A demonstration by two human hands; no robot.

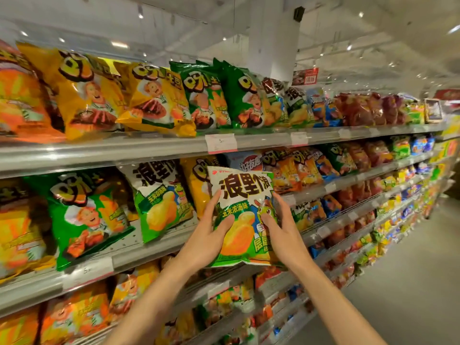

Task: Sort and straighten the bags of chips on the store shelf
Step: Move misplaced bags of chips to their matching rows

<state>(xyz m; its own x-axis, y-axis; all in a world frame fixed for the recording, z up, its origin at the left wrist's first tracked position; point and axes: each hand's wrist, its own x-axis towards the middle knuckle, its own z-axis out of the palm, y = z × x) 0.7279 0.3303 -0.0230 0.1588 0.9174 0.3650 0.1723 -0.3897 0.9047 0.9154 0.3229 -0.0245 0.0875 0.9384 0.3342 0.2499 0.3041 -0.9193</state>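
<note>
A white-and-green chip bag (242,195) with black lettering is held upright in front of the second shelf (149,247). My left hand (209,235) grips its left edge, thumb across the front. My right hand (281,225) grips its right edge the same way. A matching white-and-green bag (159,197) leans on that shelf just to the left. A yellow bag (196,185) stands partly hidden behind the held bag. A green bag (84,215) leans further left.
The top shelf (174,143) carries orange, yellow and green bags (206,95) in a row. Lower shelves (224,287) hold more mixed snack bags. Shelving runs away to the right beside a grey aisle floor (410,270). Price tags (221,143) hang on the shelf edges.
</note>
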